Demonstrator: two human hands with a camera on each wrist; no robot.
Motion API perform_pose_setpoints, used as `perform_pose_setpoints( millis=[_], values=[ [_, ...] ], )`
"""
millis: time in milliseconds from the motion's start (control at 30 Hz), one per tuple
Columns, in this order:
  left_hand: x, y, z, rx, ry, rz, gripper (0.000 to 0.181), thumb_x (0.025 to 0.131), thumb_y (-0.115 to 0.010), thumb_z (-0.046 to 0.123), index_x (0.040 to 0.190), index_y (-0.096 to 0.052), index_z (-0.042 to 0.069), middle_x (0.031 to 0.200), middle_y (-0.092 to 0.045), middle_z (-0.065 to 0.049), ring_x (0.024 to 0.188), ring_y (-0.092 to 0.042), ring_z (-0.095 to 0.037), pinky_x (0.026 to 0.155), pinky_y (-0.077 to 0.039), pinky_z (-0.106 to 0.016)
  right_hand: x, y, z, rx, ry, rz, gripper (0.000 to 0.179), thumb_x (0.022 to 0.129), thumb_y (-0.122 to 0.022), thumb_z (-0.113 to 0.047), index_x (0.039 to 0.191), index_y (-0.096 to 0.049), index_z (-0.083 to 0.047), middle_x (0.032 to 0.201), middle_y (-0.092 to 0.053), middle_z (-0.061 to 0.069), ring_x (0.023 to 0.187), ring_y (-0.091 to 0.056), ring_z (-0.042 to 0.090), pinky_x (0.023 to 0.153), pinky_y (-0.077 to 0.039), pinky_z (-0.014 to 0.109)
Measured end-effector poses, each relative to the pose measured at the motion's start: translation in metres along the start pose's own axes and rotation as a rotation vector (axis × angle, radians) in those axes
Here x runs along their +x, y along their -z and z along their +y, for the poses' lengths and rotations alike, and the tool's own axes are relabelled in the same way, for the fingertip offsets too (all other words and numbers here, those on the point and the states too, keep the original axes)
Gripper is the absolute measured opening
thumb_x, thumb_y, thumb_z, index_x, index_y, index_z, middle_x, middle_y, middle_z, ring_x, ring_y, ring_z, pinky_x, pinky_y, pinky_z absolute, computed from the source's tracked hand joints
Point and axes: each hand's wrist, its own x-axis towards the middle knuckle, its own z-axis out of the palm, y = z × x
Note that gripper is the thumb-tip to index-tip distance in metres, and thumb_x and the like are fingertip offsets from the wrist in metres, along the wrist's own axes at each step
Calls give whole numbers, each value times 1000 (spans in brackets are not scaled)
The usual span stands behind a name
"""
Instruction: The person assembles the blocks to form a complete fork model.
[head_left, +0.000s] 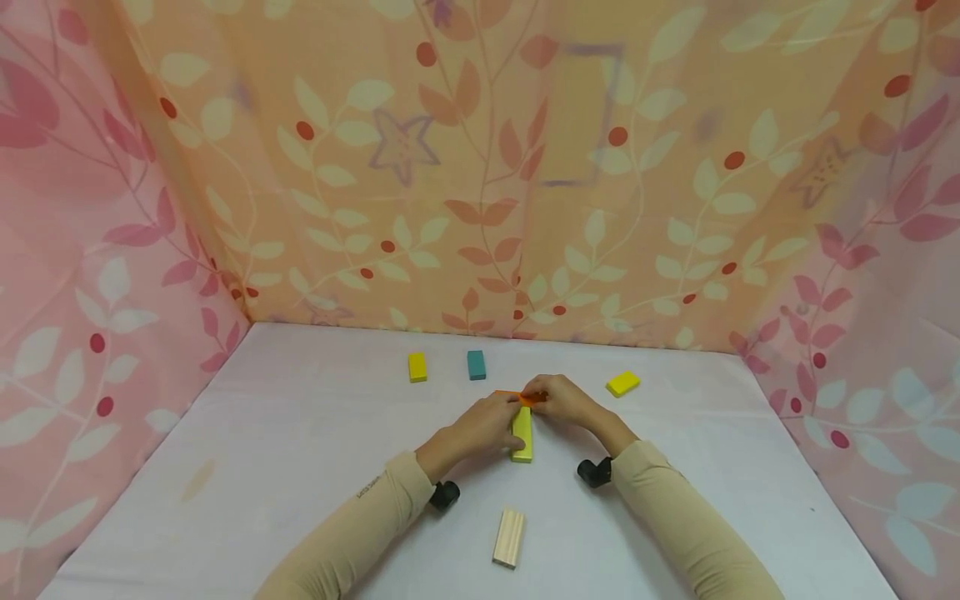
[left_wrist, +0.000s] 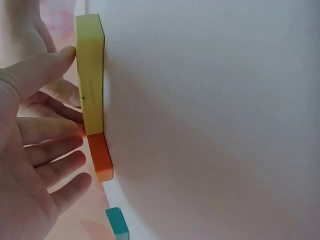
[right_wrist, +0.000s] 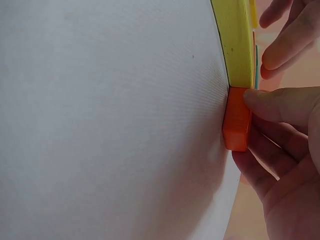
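A long yellow-green block (head_left: 522, 437) lies on the table, with an orange block (head_left: 529, 400) set crosswise against its far end. My right hand (head_left: 566, 402) pinches the orange block near its right end; in the right wrist view the thumb (right_wrist: 257, 101) presses its top edge. On the left side, my left hand (head_left: 486, 423) reaches over the long block. Its thumb (left_wrist: 62, 57) touches or nearly touches that block's edge, while the other fingers extend loosely towards the orange block. Whether those fingertips touch it, I cannot tell.
Behind the hands lie a yellow block (head_left: 417, 367) and a teal block (head_left: 476, 365). Another yellow block (head_left: 622, 383) lies to the right. Nearer me, between the forearms, is a plain wooden block (head_left: 509, 539). Patterned curtains (head_left: 465, 167) surround the white table (head_left: 300, 400).
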Motion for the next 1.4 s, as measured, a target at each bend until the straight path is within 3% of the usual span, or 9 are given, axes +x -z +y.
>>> perform_pose_setpoints(
  millis=[267, 833, 967, 1200, 1400],
  values=[
    [5, -1, -2, -20, 23, -25, 74, 82, -76, 47, 138, -53, 4, 144, -52, -7, 133, -48, -21, 112, -41, -38, 0, -1, 1, 25, -9, 0, 24, 88, -66, -1, 111, -71, 1, 110, -70, 12, 104, -63, 27, 96, -52, 44],
    [7, -1, -7, -58, 22, -60, 71, 83, -74, 45, 138, -54, 6, 148, -48, -6, 137, -44, -21, 114, -39, -39, -2, -2, -3, 72, -137, 5, 26, 89, -67, -1, 114, -71, -3, 112, -70, 9, 107, -62, 26, 99, -51, 45],
    [7, -2, -7, -70, 28, -66, 70, 83, -74, 45, 137, -55, 6, 148, -48, -6, 137, -45, -22, 113, -40, -40, -3, -3, -7, 45, -165, 12, 27, 89, -68, -3, 115, -70, -3, 112, -70, 8, 107, -62, 26, 100, -51, 45],
    [9, -4, -7, -58, 47, -54, 68, 81, -75, 46, 135, -57, 8, 146, -50, -4, 133, -48, -21, 111, -42, -38, -12, -1, -11, -78, -114, 67, 23, 88, -69, -7, 111, -70, -1, 110, -69, 11, 104, -63, 28, 97, -52, 47],
    [9, -4, -4, -41, 66, -49, 58, 80, -77, 46, 123, -65, 9, 143, -53, -4, 124, -55, -21, 106, -46, -37, -28, 2, -18, -83, -154, 131, 25, 89, -67, -8, 113, -70, -1, 116, -67, 13, 111, -61, 33, 100, -48, 51]
  ],
)
